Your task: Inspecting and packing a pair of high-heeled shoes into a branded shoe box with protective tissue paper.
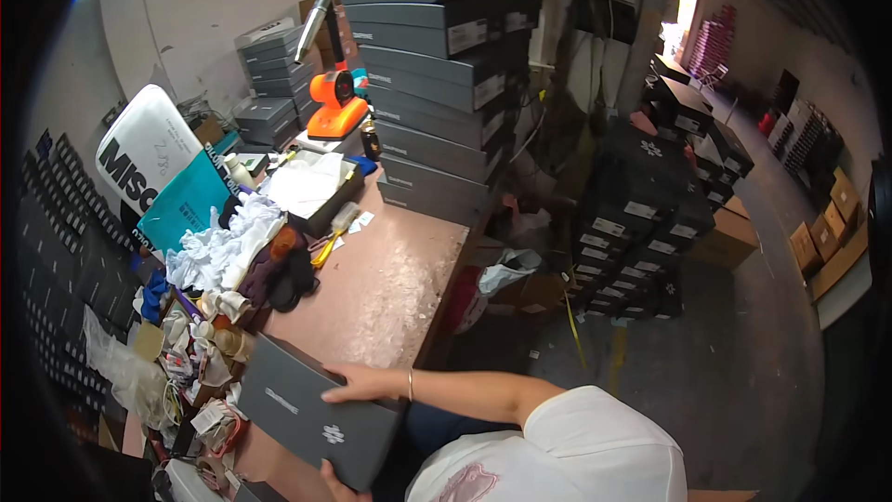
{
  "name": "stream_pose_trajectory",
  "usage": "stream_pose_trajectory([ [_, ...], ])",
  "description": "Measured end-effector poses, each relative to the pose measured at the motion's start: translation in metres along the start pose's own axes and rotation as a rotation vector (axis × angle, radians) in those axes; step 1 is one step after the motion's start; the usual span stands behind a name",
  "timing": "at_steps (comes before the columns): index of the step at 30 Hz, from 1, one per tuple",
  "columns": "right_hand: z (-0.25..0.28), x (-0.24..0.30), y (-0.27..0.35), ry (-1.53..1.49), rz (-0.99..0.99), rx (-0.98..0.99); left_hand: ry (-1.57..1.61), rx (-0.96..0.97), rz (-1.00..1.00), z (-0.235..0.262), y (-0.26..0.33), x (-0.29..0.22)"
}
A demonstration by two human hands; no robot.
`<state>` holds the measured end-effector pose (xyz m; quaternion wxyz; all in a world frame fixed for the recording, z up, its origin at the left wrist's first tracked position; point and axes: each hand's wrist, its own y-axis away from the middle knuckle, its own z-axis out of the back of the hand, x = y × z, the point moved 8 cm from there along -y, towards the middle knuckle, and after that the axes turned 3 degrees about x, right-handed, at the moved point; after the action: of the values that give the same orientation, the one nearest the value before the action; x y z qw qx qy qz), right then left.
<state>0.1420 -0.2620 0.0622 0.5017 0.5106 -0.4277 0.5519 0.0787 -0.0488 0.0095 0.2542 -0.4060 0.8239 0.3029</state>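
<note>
A dark grey shoe box [302, 409], lid on, with pale print and a small flower-like mark, is tilted over the near end of the table. My right hand [362, 381], a bracelet at its wrist, grips the box's far edge, its thumb side resting on the lid. At the near edge, my left hand [339, 483] holds the box from below, only part of it in sight. The fingers under the box are hidden.
The pink worktable [390, 270] carries a tall stack of shoe boxes [437, 112], an orange tool stand [334, 107], a heap of white gloves [228, 237] and a yellow-handled brush [333, 240]. More stacked boxes [632, 214] stand on the floor at right.
</note>
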Motion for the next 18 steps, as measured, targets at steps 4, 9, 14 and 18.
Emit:
stream_pose_trajectory([
  [4, 0.062, 0.205, 0.056, 0.594, 0.597, -0.188, 0.017, 0.138, -0.289, -0.114, -0.040, -0.079],
  [9, 0.041, 0.317, 0.116, 1.744, 1.272, -0.599, 0.043, 0.315, -0.354, -0.238, -0.063, -0.198],
  [14, 0.130, 0.396, 0.146, 1.791, 1.449, -1.019, -0.042, 0.505, -0.517, -0.423, -0.041, -0.232],
  [18, 0.211, 0.491, 0.179, 1.576, 1.601, -1.137, -0.382, 0.961, -0.659, -0.501, -0.030, -0.260],
])
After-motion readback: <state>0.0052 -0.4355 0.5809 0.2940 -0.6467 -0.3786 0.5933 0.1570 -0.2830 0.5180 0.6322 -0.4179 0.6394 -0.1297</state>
